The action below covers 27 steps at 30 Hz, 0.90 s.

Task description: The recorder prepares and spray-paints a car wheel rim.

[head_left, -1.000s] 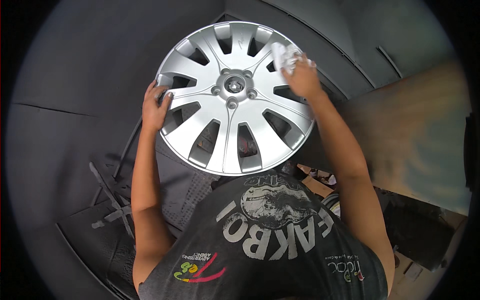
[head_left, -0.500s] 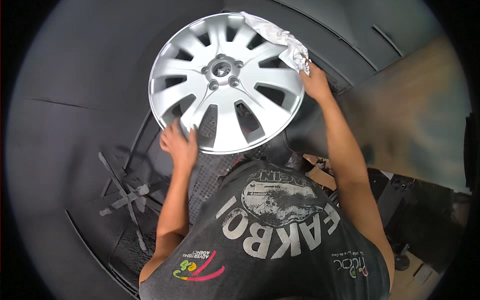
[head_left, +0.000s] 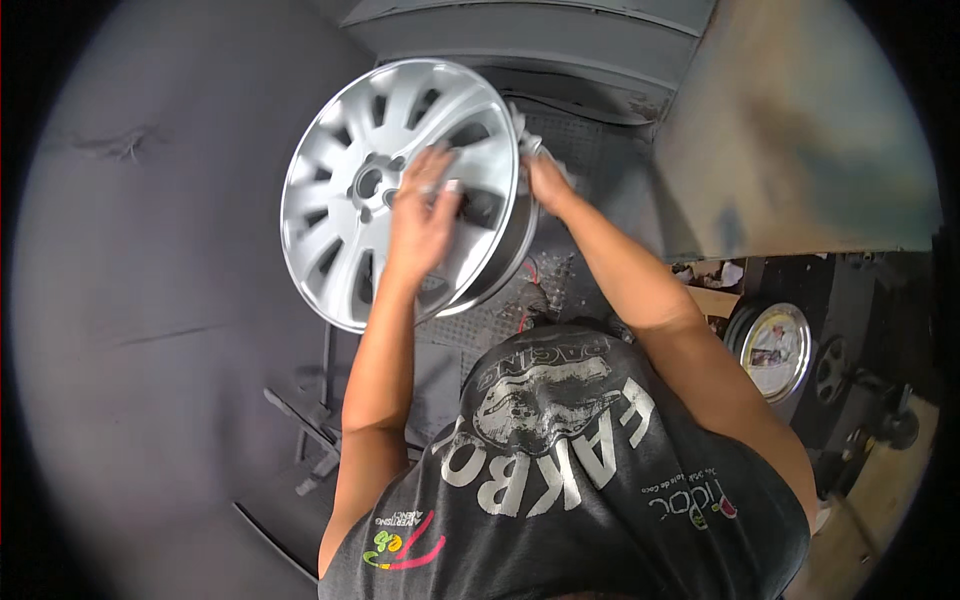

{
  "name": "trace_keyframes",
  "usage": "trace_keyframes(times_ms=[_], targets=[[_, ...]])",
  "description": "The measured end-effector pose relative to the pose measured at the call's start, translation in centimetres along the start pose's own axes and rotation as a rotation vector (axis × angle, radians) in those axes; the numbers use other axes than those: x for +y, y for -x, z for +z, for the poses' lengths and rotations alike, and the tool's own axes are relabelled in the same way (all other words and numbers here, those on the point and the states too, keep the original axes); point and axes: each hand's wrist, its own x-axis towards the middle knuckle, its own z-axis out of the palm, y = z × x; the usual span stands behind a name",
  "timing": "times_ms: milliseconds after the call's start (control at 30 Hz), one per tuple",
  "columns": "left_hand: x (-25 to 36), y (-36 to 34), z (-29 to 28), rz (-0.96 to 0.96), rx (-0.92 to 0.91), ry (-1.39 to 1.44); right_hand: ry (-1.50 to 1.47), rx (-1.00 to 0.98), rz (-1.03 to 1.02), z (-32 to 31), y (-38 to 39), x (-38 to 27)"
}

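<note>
A silver multi-spoke wheel is tilted toward the right, showing its inner barrel along that side. My left hand lies over the face just right of the hub, slightly blurred, its fingers somewhat spread on or just above the spokes. At the right edge of the rim, my right hand is closed on a crumpled white cloth, partly hidden behind the rim and my fingers.
Grey booth walls surround me, with a stained panel at upper right. A metal stand is at lower left. At right are a cardboard box, another wheel and dark parts.
The wheel has turned and tilted. My left hand has moved from the rim up and right onto the face; my right hand with the cloth has moved left along with the rim edge.
</note>
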Motion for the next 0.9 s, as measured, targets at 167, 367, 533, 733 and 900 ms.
trace_keyframes(times_ms=[167,367,533,733,900], targets=[[-3.5,-0.7,-1.0,-0.082,-0.017,-0.036,0.453,-0.124,0.081,-2.8,2.8,3.7],[1.9,-0.4,3.8,0.169,-0.381,-0.332,0.246,-0.164,0.136,-0.9,5.5,7.1],[5.4,0.6,7.5,0.25,-0.557,-0.574,-0.295,0.017,-0.258,-0.2,5.3,1.9],[6.7,2.2,10.5,0.104,-0.486,-0.667,-0.484,-0.022,0.022,-3.7,9.6,-4.0],[8.6,1.5,11.6,0.06,-0.381,-0.669,-0.534,-0.299,0.027,-5.1,10.5,-2.3]])
